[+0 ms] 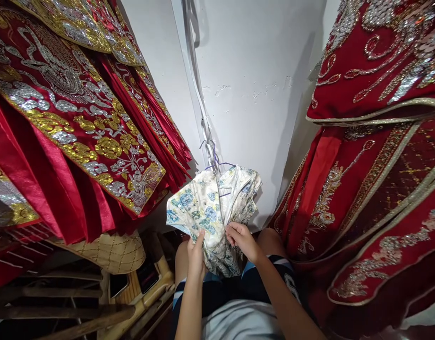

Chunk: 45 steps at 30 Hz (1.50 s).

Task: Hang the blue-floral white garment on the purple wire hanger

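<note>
A cream shirt with blue flowers (205, 205) hangs in front of me on a thin purple wire hanger (228, 164). Its front edges part near the collar, where the hanger's lower bar shows. My left hand (196, 252) pinches the cloth low on the left side, thumb on top. On the right, my right hand (243, 240) has its fingers closed on the front edge of the shirt. The fingertips of both hands are partly hidden by the cloth. Below my hands, the shirt's lower end hangs over my lap.
Red garments with gold and silver embroidery (107, 146) hang at the left. More beaded red garments (373, 189) hang at the right. A white strap (192, 71) runs down the pale wall (252, 52) to the hanger. A bamboo seat (132, 295) with dark flat objects stands lower left.
</note>
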Available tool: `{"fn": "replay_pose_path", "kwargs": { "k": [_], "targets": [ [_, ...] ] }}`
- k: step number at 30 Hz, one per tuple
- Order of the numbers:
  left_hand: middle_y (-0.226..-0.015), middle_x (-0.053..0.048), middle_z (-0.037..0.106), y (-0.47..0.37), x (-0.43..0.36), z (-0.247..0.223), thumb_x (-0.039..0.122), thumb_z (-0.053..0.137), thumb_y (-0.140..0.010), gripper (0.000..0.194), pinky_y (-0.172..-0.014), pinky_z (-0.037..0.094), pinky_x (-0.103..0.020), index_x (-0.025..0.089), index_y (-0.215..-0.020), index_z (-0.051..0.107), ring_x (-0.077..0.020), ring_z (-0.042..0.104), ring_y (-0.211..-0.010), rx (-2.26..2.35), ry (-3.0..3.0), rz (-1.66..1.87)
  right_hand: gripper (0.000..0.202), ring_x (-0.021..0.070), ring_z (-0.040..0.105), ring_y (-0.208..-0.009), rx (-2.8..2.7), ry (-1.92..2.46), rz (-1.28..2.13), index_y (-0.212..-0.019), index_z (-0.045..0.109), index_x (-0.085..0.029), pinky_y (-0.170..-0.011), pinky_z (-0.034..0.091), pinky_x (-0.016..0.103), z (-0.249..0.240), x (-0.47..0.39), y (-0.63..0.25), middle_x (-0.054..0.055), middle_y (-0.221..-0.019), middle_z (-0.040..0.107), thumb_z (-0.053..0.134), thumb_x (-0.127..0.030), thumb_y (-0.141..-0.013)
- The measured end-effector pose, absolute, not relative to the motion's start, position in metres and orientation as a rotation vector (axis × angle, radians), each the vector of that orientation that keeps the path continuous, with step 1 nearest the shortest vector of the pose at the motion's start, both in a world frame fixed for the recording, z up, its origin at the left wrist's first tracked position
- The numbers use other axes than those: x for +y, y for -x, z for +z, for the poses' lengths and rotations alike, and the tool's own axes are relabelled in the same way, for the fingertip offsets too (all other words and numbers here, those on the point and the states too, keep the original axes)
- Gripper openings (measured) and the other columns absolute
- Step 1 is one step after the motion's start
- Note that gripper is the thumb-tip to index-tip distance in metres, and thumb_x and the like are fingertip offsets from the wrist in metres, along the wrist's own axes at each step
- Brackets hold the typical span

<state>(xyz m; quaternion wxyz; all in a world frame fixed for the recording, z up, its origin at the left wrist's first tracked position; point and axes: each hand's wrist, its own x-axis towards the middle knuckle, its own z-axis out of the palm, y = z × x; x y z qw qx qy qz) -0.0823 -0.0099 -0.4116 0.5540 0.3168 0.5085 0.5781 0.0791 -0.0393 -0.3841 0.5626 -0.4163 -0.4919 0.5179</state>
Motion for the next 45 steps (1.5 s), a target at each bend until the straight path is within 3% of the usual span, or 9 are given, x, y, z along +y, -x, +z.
{"fn": "replay_pose_path", "kwargs": {
  "k": [6,10,13,21,27,30,34,39,45],
  "targets": [
    [-0.141,-0.013,0.046,0.067,-0.029,-0.419,0.038,0.069,-0.081,0.051,-0.117,0.025,-0.038,0.023,-0.126,0.051,-0.0283,0.037,-0.138,1.457,-1.297,1.828,0.035,0.0114,0.042,-0.05,-1.284,0.987,1.216,-0.072,0.057,-0.019,-0.052,0.032,0.025,-0.391,-0.037,-0.073,-0.005,-0.052,0.049,0.059,-0.05,-0.088],
    [-0.108,-0.01,0.064,0.05,-0.038,-0.426,0.035,0.068,-0.08,0.023,-0.106,0.035,-0.038,0.024,-0.1,0.064,-0.0291,0.054,-0.113,1.279,-1.5,1.528,0.027,0.0112,0.045,-0.048,-1.267,0.973,1.248,-0.069,0.057,-0.019,-0.051,0.033,0.025,-0.39,-0.039,-0.066,-0.004,-0.051,0.052,0.063,-0.04,-0.085],
    [-0.085,-0.006,0.063,0.044,-0.035,-0.428,0.035,0.063,-0.083,0.011,-0.089,0.041,-0.033,0.024,-0.082,0.064,-0.0265,0.056,-0.092,1.25,-1.523,1.426,0.026,0.0113,0.044,-0.045,-1.241,1.0,1.266,-0.069,0.059,-0.019,-0.048,0.032,0.025,-0.385,-0.041,-0.068,-0.004,-0.048,0.052,0.063,-0.04,-0.084],
    [-0.077,-0.005,0.064,0.039,-0.019,-0.433,0.024,0.059,-0.086,0.014,-0.083,0.036,-0.031,0.023,-0.072,0.064,-0.0224,0.055,-0.077,1.183,-1.835,1.284,0.03,0.0079,0.031,-0.04,-0.844,0.977,1.093,-0.066,0.06,-0.018,-0.04,0.019,0.025,-0.298,0.011,-0.096,-0.006,-0.045,0.042,0.073,-0.045,-0.068],
    [-0.072,-0.005,0.062,0.043,-0.003,-0.448,0.026,0.047,-0.092,0.023,-0.079,0.041,-0.035,0.02,-0.075,0.059,-0.0218,0.057,-0.072,1.31,-2.132,1.105,0.023,0.0063,0.036,-0.041,-1.06,0.933,0.993,-0.07,0.065,-0.014,-0.041,0.024,0.022,-0.248,0.04,-0.095,-0.005,-0.047,0.048,0.068,-0.037,-0.074],
    [-0.084,-0.006,0.068,0.049,0.008,-0.425,0.033,0.049,-0.095,0.022,-0.081,0.046,-0.035,0.018,-0.099,0.065,-0.0222,0.063,-0.081,1.22,-2.103,1.186,0.022,0.007,0.037,-0.041,-1.131,0.945,1.011,-0.074,0.065,-0.015,-0.04,0.025,0.021,-0.254,0.035,-0.093,-0.005,-0.048,0.05,0.066,-0.037,-0.076],
    [-0.102,-0.009,0.069,0.051,0.028,-0.353,0.033,0.044,-0.1,0.043,-0.089,0.047,-0.033,0.019,-0.14,0.048,-0.0199,0.065,-0.096,1.07,-2.021,1.545,0.022,0.008,0.038,-0.042,-1.115,0.947,0.996,-0.07,0.061,-0.017,-0.041,0.027,0.021,-0.262,0.026,-0.093,-0.006,-0.047,0.049,0.067,-0.038,-0.074],
    [-0.105,-0.008,0.068,0.044,0.056,-0.284,0.029,0.044,-0.1,0.025,-0.087,0.046,-0.032,0.019,-0.113,0.063,-0.0194,0.063,-0.097,0.912,-2.325,1.502,0.023,0.0089,0.037,-0.042,-1.163,0.927,0.942,-0.068,0.056,-0.019,-0.043,0.028,0.022,-0.262,0.024,-0.093,-0.006,-0.046,0.045,0.066,-0.039,-0.075],
    [-0.087,-0.004,0.066,0.044,0.054,-0.27,0.027,0.049,-0.098,0.018,-0.081,0.044,-0.03,0.018,-0.094,0.063,-0.0175,0.061,-0.084,0.966,-2.322,1.725,0.022,0.0097,0.035,-0.045,-1.188,1.17,0.733,-0.063,0.053,-0.02,-0.045,0.024,0.024,-0.309,0.043,-0.092,-0.005,-0.051,0.046,0.061,-0.036,-0.075]
  ]
}}
